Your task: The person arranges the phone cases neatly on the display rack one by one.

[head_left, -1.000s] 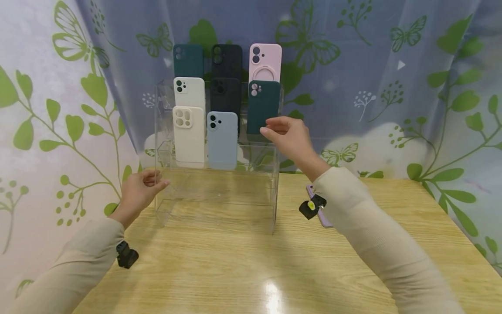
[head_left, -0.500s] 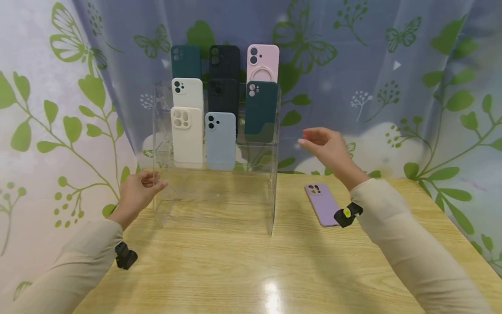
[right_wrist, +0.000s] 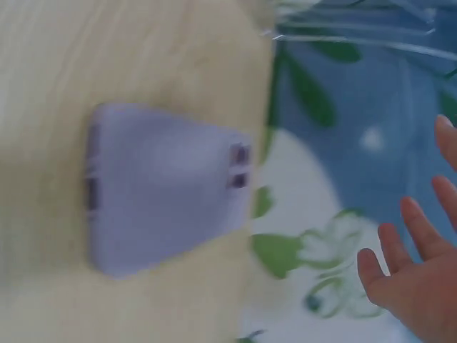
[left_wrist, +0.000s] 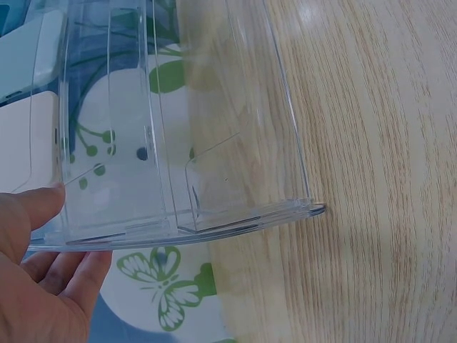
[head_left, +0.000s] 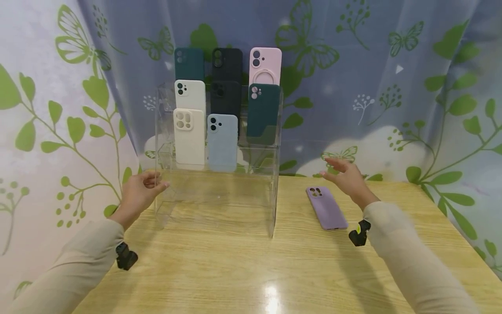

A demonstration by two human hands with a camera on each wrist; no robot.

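Note:
A clear acrylic display stand (head_left: 274, 192) holds several phone cases in tiers. My left hand (head_left: 140, 194) pinches the stand's left side panel, thumb on the inner face and fingers outside, as the left wrist view shows. A purple phone case (head_left: 327, 208) lies flat on the table right of the stand, camera cutouts toward the back. My right hand (head_left: 349, 179) hovers above and behind it, fingers spread and holding nothing. On the stand's middle tier, a dark green phone case (head_left: 262, 111) leans at the right. Below it the front tier holds a cream case (head_left: 189, 139) and a light blue case (head_left: 222, 141).
The back tier carries another green case (head_left: 189, 63), a black case (head_left: 227, 61) and a pink case (head_left: 265, 63) with a ring. A white case (head_left: 195, 93) and a second black case (head_left: 226, 100) share the middle tier. A patterned curtain (head_left: 353, 87) hangs behind the wooden table (head_left: 219, 266).
My right hand has come away from the dark green case, moving right and down toward the purple case, its fingers spreading. The left hand stays at the stand's side.

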